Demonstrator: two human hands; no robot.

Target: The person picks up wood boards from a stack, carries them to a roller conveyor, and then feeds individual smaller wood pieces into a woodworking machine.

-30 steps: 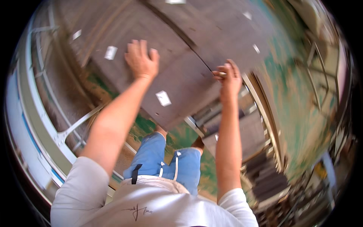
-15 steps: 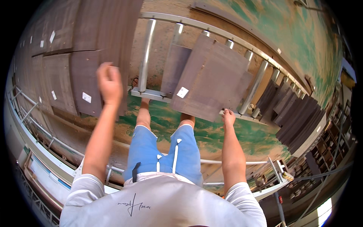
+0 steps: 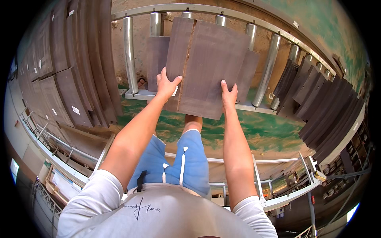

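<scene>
A brown flat panel (image 3: 212,59), with a thin sawdust-coloured line running down its left part, lies in front of me over the rollers. My left hand (image 3: 166,84) grips its left edge, thumb on the top face and fingers at the side, beside a partly covered white label (image 3: 175,91). At the right edge my right hand (image 3: 229,95) holds on, thumb on the face and fingertips past the edge. Beneath it, another brown panel (image 3: 157,55) sticks out on the left and right; its middle is hidden.
The roller conveyor (image 3: 266,71) curves across ahead. Tall stacks of brown panels (image 3: 85,59) stand at left, with white labels on some. More panels (image 3: 331,111) lean in a row at right. Metal rails (image 3: 274,160) run behind me, over a green, dusty floor (image 3: 254,133).
My left hand has come from the left-hand stacks onto the panel's left edge. My right hand has moved up along its right edge. The panel now lies straighter before me.
</scene>
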